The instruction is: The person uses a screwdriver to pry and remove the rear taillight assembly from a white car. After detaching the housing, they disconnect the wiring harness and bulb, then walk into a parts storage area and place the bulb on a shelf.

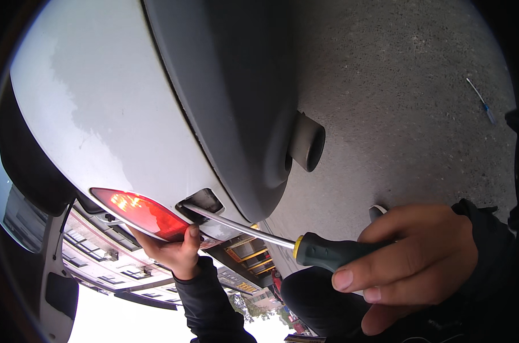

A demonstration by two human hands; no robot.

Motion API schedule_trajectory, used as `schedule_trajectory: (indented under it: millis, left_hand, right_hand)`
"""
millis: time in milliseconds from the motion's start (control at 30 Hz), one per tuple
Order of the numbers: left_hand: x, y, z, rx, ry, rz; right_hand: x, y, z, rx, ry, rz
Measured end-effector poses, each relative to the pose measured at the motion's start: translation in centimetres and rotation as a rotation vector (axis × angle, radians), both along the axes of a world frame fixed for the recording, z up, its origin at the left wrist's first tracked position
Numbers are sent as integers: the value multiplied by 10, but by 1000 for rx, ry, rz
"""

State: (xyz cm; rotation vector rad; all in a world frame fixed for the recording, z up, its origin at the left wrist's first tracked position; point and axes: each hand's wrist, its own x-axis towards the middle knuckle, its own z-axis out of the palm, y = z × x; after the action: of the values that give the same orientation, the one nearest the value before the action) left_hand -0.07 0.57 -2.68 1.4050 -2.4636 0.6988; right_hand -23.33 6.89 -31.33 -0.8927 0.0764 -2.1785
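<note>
My right hand [411, 257] grips the black and yellow handle of a long screwdriver [322, 251]. Its metal shaft runs left into a dark square opening [201, 201] in the white rear bumper [99, 114] of a car. My left hand [171, 248] holds the red reflector lamp [139, 212], partly pulled out of the bumper beside that opening. Both sleeves are black.
A grey lower bumper panel [236, 86] and a dark exhaust pipe [306, 143] sit right of the opening. Rough asphalt [408, 86] spreads to the right, with a thin blue-tipped tool [481, 103] lying on it. Buildings and sky show at lower left.
</note>
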Motion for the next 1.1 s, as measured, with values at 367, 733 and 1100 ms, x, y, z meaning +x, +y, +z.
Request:
schedule_trajectory:
  millis: [367, 733, 1100]
  left_hand:
    - [3, 1, 5, -2, -39, 1]
    - [-19, -13, 7, -9, -71, -62]
    - [-40, -20, 14, 112, -200, -132]
  right_hand:
    - [17, -69, -6, -165, -418, 288]
    - [-27, -36, 49, -62, 128, -90]
    - [-23, 25, 83, -39, 604, 17]
